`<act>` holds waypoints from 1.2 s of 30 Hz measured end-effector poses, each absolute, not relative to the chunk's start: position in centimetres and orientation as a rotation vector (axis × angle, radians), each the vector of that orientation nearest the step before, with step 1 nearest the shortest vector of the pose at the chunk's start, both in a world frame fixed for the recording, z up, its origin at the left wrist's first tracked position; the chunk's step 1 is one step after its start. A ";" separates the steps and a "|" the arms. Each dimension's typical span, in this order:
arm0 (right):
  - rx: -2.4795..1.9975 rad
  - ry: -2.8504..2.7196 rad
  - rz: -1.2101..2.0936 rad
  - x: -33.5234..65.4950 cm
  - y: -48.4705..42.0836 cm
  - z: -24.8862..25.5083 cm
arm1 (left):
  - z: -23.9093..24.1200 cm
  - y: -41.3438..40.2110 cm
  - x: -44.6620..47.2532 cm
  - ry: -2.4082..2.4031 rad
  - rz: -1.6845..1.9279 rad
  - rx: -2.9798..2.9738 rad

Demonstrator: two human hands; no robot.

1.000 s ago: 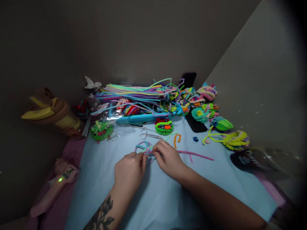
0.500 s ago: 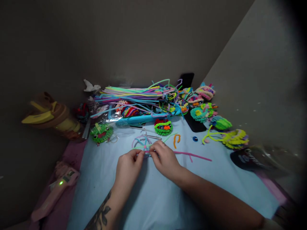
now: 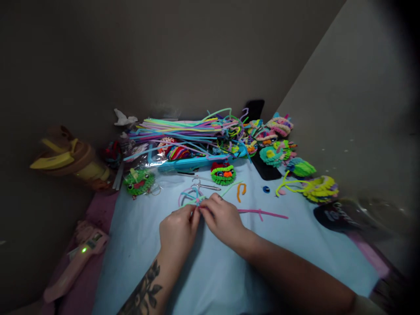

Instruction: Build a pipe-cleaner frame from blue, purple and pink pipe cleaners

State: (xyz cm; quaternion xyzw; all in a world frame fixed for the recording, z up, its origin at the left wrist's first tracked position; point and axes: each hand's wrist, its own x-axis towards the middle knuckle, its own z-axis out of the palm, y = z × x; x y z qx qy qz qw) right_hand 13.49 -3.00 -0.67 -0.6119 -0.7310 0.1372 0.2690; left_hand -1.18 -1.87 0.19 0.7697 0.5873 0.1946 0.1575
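many pipe cleaners (image 3: pixel 183 127) behind scissors (image 3: pixel 201 184)

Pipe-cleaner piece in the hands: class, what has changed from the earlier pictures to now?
The right hand slid slightly left, so its fingers now meet the left hand on the pipe-cleaner piece. Both hands kept their grip. Scissors and blue cloth stayed put.

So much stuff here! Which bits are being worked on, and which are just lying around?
In use: left hand, right hand, looped pipe-cleaner piece pinched between them, pink stem trailing right.
Lying about: scissors, green frog figure, orange curl, blue bead, glue gun, pipe-cleaner bundle.
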 end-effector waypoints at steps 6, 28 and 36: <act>-1.457 -1.917 0.333 15.1 -2.4 -1.1 | 0.1 -0.6 -2.0 1.514 1.009 1.957; -1.309 -1.909 0.307 15.1 -2.9 -0.6 | 0.0 -0.4 -1.9 1.220 0.840 1.709; -1.415 -1.833 0.348 14.8 -3.2 -0.4 | 0.1 -0.7 -1.7 1.204 0.892 1.825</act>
